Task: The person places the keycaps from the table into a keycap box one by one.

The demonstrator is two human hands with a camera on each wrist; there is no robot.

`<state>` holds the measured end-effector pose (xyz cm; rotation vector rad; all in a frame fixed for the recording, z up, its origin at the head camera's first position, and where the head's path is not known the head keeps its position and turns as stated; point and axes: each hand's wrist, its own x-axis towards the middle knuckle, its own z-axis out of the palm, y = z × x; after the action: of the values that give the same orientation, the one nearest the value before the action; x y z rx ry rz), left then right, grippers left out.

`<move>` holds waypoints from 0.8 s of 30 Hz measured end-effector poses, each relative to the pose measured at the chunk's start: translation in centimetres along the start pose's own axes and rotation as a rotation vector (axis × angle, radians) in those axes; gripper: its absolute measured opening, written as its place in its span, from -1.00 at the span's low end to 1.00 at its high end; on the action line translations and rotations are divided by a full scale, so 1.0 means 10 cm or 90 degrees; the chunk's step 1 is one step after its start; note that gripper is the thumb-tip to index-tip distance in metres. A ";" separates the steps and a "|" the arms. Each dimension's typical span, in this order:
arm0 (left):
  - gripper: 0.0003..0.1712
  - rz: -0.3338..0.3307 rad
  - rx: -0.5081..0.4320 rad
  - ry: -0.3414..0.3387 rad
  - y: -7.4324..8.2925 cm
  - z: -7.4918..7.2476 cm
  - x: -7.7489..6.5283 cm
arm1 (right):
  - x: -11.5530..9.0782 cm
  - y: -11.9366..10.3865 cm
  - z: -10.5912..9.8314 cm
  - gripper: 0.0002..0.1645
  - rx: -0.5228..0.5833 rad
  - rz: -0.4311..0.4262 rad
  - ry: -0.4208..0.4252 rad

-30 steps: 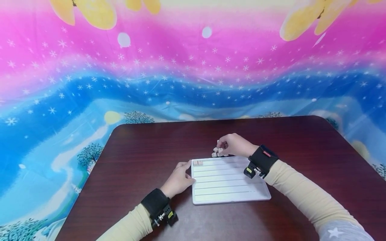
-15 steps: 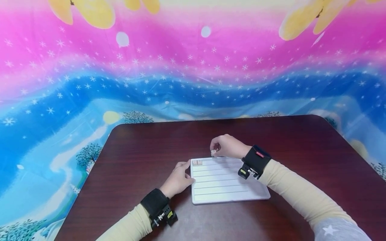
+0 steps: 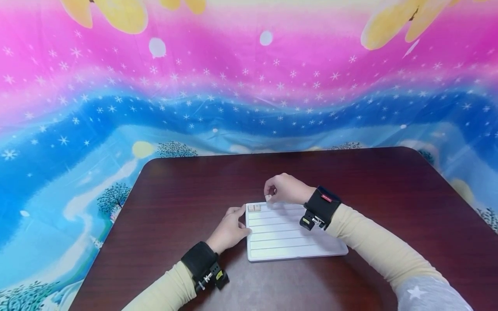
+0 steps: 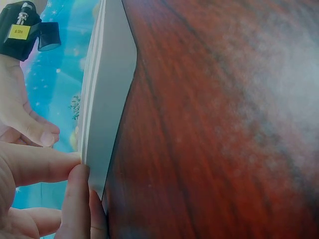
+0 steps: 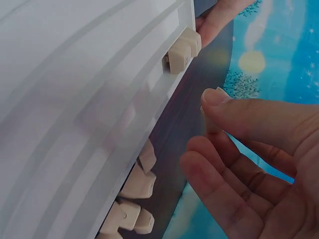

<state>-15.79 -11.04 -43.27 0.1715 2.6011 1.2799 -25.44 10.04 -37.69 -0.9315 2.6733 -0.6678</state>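
a shallow white tray (image 3: pixel 284 235) lies on the dark reddish-brown table (image 3: pixel 186 190), a little right of the middle and toward the near side, its thin ridges running left to right and parting it into long rows; in the farthest row, right up in the far left corner, two beige keycaps (image 3: pixel 254 207) sit side by side; the person's left hand (image 3: pixel 227 233) holds the tray by its left edge, thumb and fingers closed narrowly on the rim; the right hand (image 3: pixel 289 188) reaches in over the far edge, thumb and fingertips pinching a single keycap (image 5: pixel 212 122), mostly hidden by the fingers, held up just beyond the far rim and to the right of the seated pair, apart from the tray; outside the tray, along its far side, a small cluster of loose keycaps (image 5: pixel 135 184) lies jumbled and tilted, though i cannot tell how many there are; each wrist wears a black band (image 3: pixel 200 260) with a small camera; behind the table's far edge hangs a pink and blue backdrop (image 3: pixel 233 90) with white snowflakes
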 end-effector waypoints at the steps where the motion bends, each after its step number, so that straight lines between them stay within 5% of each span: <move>1: -0.12 0.002 -0.001 0.000 0.00 0.00 0.00 | 0.00 -0.01 0.01 -0.83 -0.003 0.005 0.000; 6: -0.12 0.008 0.000 0.005 0.00 -0.01 0.00 | 0.03 -0.06 0.07 -0.82 -0.011 0.022 -0.009; 14: -0.13 0.008 -0.004 -0.001 -0.01 0.00 -0.01 | 0.05 -0.10 0.19 -0.87 -0.035 -0.037 -0.017; 24: -0.12 0.007 0.001 0.000 -0.02 0.00 0.01 | 0.06 -0.12 0.27 -0.80 -0.034 0.002 -0.026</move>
<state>-15.91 -11.20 -43.46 0.1875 2.6041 1.2824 -24.33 7.89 -39.50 -0.9433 2.6679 -0.5720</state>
